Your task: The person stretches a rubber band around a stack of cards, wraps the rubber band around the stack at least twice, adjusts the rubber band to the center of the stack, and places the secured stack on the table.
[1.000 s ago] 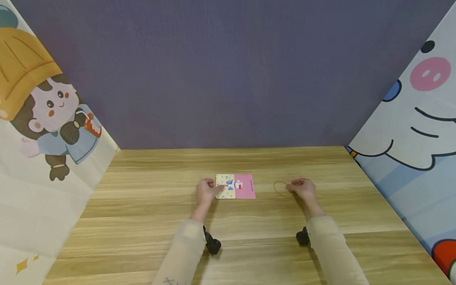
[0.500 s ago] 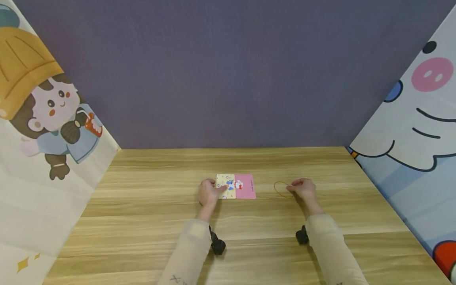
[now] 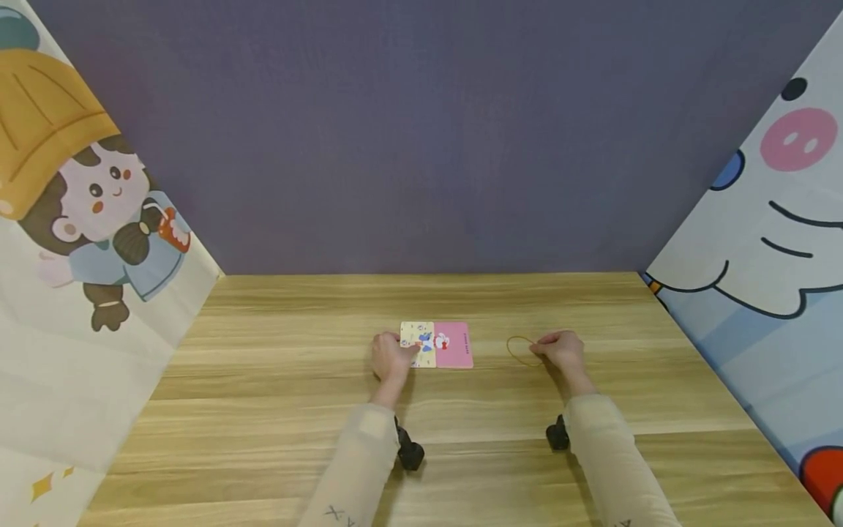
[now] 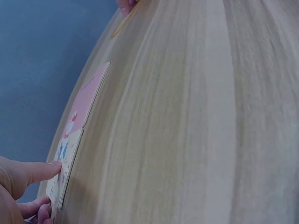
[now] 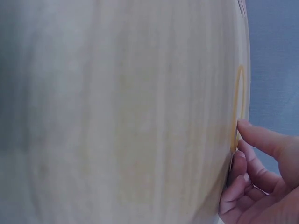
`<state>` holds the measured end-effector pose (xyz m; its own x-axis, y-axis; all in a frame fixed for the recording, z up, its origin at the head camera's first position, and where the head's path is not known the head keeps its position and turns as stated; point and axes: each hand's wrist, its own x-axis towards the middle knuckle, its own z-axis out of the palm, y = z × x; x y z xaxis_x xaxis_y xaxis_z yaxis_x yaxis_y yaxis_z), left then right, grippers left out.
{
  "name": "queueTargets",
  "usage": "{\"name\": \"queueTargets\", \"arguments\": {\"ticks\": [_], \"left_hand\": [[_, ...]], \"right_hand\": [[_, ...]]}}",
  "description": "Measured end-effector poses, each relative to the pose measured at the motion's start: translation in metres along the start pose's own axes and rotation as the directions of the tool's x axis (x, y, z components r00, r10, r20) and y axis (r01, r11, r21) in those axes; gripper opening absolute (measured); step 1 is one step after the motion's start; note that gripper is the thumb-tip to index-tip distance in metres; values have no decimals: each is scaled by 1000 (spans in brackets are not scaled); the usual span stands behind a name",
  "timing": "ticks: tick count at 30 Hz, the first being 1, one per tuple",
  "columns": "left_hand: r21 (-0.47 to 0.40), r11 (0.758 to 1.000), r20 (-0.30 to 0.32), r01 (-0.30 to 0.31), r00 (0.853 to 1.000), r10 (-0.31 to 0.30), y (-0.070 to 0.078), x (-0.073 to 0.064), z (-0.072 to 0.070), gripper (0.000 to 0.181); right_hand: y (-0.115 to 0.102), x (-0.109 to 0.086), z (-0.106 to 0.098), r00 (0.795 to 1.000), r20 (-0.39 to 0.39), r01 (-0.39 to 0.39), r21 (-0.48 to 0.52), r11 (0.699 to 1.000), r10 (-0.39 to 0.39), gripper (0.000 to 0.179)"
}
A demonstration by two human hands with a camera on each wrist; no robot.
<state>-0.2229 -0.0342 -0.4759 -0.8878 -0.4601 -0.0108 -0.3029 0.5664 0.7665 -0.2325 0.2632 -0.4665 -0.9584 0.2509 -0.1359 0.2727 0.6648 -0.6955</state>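
A small yellow notebook with a blue cartoon print lies on the wooden table. Against its right side lies a pink notebook with a white cartoon figure; whether one overlaps the other I cannot tell. My left hand grips the yellow notebook's left end, thumb on the cover and the other fingers curled at the edge, as the left wrist view shows. Farther right, my right hand pinches a yellow rubber band between thumb and fingers. The band's loop spreads leftward, toward the pink notebook but apart from it.
The wood-grain table reaches back to a plain dark wall. Cartoon-printed panels border both sides. A black wrist camera shows by the left sleeve, another black camera by the right.
The left hand and forearm have shifted slightly right, the thumb farther onto the yellow notebook. The right hand and rubber band stay nearly still.
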Motion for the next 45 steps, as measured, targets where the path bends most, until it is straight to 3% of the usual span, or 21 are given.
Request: {"name": "queueTargets", "arguments": {"ticks": [14, 27, 45], "left_hand": [[20, 999, 16, 49, 999, -49, 2, 3, -2, 31], [32, 997, 51, 70, 996, -71, 6, 2, -6, 36], [36, 999, 83, 10, 996, -13, 7, 2, -13, 43]], "right_hand": [[-3, 0, 0, 998, 36, -43, -35, 998, 44, 24], [-4, -2, 0, 999, 24, -35, -64, 997, 37, 25], [-4, -4, 1, 999, 37, -33, -52, 998, 35, 30]]}}
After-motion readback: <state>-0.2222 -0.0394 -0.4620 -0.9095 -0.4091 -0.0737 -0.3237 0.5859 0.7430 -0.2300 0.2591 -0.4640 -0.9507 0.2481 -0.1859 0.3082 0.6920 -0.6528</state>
